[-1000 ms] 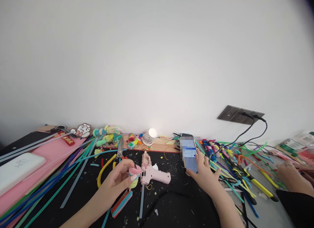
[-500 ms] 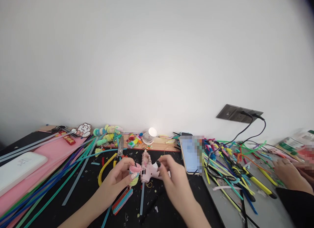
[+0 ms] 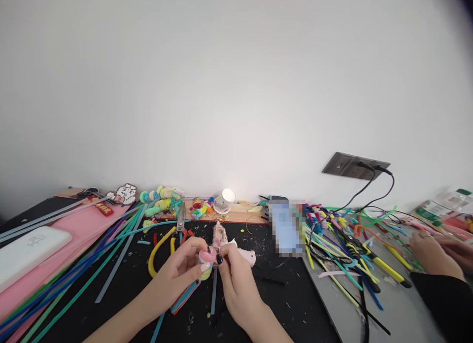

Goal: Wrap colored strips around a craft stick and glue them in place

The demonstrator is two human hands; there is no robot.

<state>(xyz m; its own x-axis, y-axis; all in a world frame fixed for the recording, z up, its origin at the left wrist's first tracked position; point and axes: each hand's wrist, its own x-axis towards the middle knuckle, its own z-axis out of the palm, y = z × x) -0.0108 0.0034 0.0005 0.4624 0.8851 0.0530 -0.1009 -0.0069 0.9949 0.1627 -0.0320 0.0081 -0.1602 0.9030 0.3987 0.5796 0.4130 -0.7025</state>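
A: Start closest in. What are the hands doing?
B: The left hand (image 3: 185, 266) has thumb and fingers clamped on a fuzzy roll (image 3: 207, 257), pink on top with blue and yellow under it. The right hand (image 3: 238, 281) pinches a small black piece (image 3: 219, 258) between its fingertips.
A: Where is the roll, exactly?
B: Between the two hands, above the black mat (image 3: 295, 303). The black piece is right beside its pink end; I can't tell whether they touch.
A: And just below?
B: A bundle of blue and red strips (image 3: 184, 299) shows under the left hand. To its right is a pale glue stick (image 3: 214, 293), in line with the pink glue gun (image 3: 248, 257), which the right hand partly hides.
A: Farther out?
B: A curved yellow piece (image 3: 155, 252) lies left of the hands, with scissors (image 3: 181, 219) beyond it. A phone (image 3: 286, 229), its screen blurred, is to the right.
A: Another person?
B: Yes, a co-worker's hand (image 3: 434, 254) at the far right; what it holds is unclear.
A: At the back?
B: A white cup (image 3: 223, 204) near the wall (image 3: 221, 86), and a socket panel (image 3: 354, 166) with two black plugs in it.
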